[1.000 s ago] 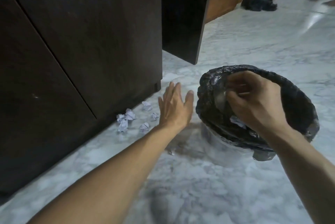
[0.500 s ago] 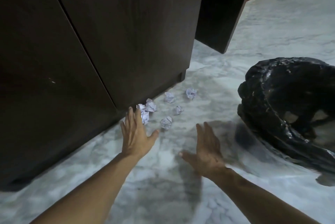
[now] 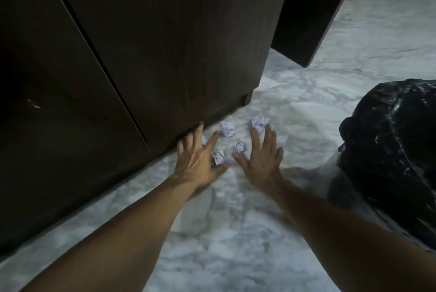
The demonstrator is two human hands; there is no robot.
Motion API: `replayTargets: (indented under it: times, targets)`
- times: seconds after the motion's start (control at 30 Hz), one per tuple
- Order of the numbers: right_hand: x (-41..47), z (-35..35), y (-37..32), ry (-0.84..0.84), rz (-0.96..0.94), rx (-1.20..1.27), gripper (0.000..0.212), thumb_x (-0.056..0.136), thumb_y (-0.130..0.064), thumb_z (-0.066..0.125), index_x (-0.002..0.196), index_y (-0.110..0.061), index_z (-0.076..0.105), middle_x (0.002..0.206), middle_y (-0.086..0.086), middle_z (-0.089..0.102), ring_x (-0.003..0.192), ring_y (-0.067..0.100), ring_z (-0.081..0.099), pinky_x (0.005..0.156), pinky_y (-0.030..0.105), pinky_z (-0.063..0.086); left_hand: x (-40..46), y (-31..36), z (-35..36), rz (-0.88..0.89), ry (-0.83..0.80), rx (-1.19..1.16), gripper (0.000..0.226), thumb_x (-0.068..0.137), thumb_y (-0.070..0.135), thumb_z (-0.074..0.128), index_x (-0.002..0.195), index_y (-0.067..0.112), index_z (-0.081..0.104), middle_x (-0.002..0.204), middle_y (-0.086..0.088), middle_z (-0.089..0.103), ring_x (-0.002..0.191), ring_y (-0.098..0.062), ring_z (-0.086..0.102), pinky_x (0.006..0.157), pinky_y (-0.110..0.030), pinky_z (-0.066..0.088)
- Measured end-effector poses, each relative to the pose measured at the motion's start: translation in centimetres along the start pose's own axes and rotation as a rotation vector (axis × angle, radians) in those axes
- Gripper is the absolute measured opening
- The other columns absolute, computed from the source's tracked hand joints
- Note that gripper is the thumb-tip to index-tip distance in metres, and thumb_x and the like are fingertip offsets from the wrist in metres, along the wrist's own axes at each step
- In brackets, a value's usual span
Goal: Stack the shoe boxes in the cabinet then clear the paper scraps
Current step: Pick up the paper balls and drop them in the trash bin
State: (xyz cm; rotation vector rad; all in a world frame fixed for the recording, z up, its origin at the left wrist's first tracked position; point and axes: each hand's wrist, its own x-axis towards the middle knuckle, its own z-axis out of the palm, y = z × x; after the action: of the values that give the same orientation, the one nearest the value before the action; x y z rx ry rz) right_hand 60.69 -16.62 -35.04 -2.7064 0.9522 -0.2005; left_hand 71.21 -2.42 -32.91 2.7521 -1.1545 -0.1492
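Only 1 view exists, from a camera worn on the person's head. It looks forward and steeply down onto the pale grey-veined marble floor [image 3: 236, 256], close enough that both bare forearms run in from the bottom edge and fill the lower half. The dark brown wooden cabinet front [image 3: 165, 43] rises along the left and top, and a black plastic-lined bin [image 3: 389, 150] is cut by the right edge.

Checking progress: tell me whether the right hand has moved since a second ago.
Yes. The right hand left the bin liner and now reaches toward the paper scraps by the cabinet.
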Motion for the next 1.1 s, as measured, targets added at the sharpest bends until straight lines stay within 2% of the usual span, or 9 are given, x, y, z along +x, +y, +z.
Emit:
replayTargets:
  times: [0.1, 0.27, 0.37, 0.47, 0.6, 0.7, 0.83, 0.97, 1.1]
  targets:
    - [2.3, 0.0, -0.1, -0.106, 0.015, 0.136, 0.079, 0.087, -0.072, 0.040, 0.154, -0.040, 0.012, 0.164, 0.009, -0.012, 0.150, 0.035, -0.008, 0.112, 0.065, 0.012, 0.0, -0.7, 0.5, -0.005, -0.003, -0.015, 0.075, 0.084, 0.064, 0.051, 0.149, 0.036, 0.027, 0.160, -0.008, 0.011, 0.142, -0.030, 0.014, 0.115, -0.047, 0.010]
    - [3.8, -0.5, -0.5, -0.238, -0.087, 0.042, 0.071, 0.088, -0.074, 0.034, 0.150, -0.052, 0.009, 0.163, 0.002, -0.019, 0.148, 0.035, -0.018, 0.111, 0.068, 0.002, -1.1, -1.6, 1.7, -0.005, 0.134, -0.062, 0.053, 0.077, 0.056, 0.053, 0.124, 0.033, 0.058, 0.135, -0.001, 0.048, 0.124, -0.027, 0.036, 0.099, -0.048, 0.030]
    - [3.8, -0.1, -0.7, -0.203, -0.139, -0.033, 0.055, 0.091, -0.066, 0.040, 0.143, -0.049, 0.031, 0.164, 0.002, -0.002, 0.149, 0.035, -0.010, 0.110, 0.068, 0.007, -2.0, -1.9, 2.1, -0.021, 0.190, -0.058, 0.041, 0.077, 0.052, 0.054, 0.109, 0.028, 0.063, 0.124, 0.000, 0.053, 0.115, -0.026, 0.041, 0.088, -0.045, 0.037]
    - [3.6, 0.0, -0.3, -0.101, -0.205, -0.050, 0.036, 0.092, -0.056, 0.049, 0.123, -0.039, 0.054, 0.151, 0.003, 0.028, 0.145, 0.036, 0.013, 0.106, 0.058, 0.025, -3.0, -2.3, 2.4, -0.009, 0.252, -0.045, 0.033, 0.077, 0.049, 0.050, 0.095, 0.025, 0.064, 0.114, 0.000, 0.057, 0.104, -0.026, 0.047, 0.080, -0.042, 0.039]
    - [1.6, 0.4, 1.2, 0.151, -0.271, -0.013, 0.030, 0.091, -0.046, 0.051, 0.102, -0.023, 0.067, 0.119, 0.008, 0.054, 0.108, 0.035, 0.051, 0.081, 0.046, 0.048, -4.5, -2.3, 3.0, 0.021, 0.345, -0.051, 0.021, 0.079, 0.039, 0.058, 0.086, 0.020, 0.063, 0.105, -0.002, 0.060, 0.096, -0.027, 0.051, 0.074, -0.039, 0.038]
    - [-0.5, 0.5, 1.9, 0.297, -0.289, 0.046, 0.027, 0.092, -0.037, 0.052, 0.093, -0.014, 0.067, 0.103, 0.011, 0.057, 0.077, 0.030, 0.055, 0.060, 0.034, 0.050, -5.4, -1.9, 3.4, 0.000, 0.394, -0.068, 0.014, 0.078, 0.032, 0.063, 0.085, 0.021, 0.065, 0.098, -0.002, 0.062, 0.092, -0.026, 0.050, 0.071, -0.039, 0.038]
    - [-2.3, 0.0, 2.2, 0.261, -0.345, 0.077, 0.027, 0.089, -0.038, 0.054, 0.086, -0.014, 0.065, 0.098, 0.010, 0.059, 0.062, 0.026, 0.062, 0.040, 0.028, 0.048, -5.7, -1.8, 2.6, 0.056, 0.342, -0.036, 0.018, 0.070, 0.026, 0.071, 0.085, 0.018, 0.064, 0.087, -0.005, 0.061, 0.082, -0.029, 0.057, 0.058, -0.038, 0.046]
    - [-4.2, -0.5, 2.9, 0.211, -0.370, 0.118, 0.030, 0.090, -0.043, 0.051, 0.088, -0.016, 0.063, 0.095, 0.009, 0.056, 0.057, 0.025, 0.064, 0.037, 0.027, 0.048, -6.4, -1.3, 1.3, 0.093, 0.249, -0.043, 0.041, 0.049, 0.014, 0.088, 0.081, 0.016, 0.063, 0.078, -0.005, 0.058, 0.071, -0.026, 0.062, 0.041, -0.031, 0.045]
    - [-6.1, -2.7, 2.2, 0.184, -0.330, 0.230, 0.031, 0.092, -0.045, 0.050, 0.089, -0.015, 0.061, 0.097, 0.004, 0.051, 0.058, 0.023, 0.061, 0.041, 0.031, 0.052, -6.9, -0.9, 0.2, 0.080, 0.283, -0.118, 0.047, 0.050, 0.014, 0.089, 0.086, 0.017, 0.060, 0.083, -0.004, 0.057, 0.075, -0.026, 0.062, 0.041, -0.029, 0.043]
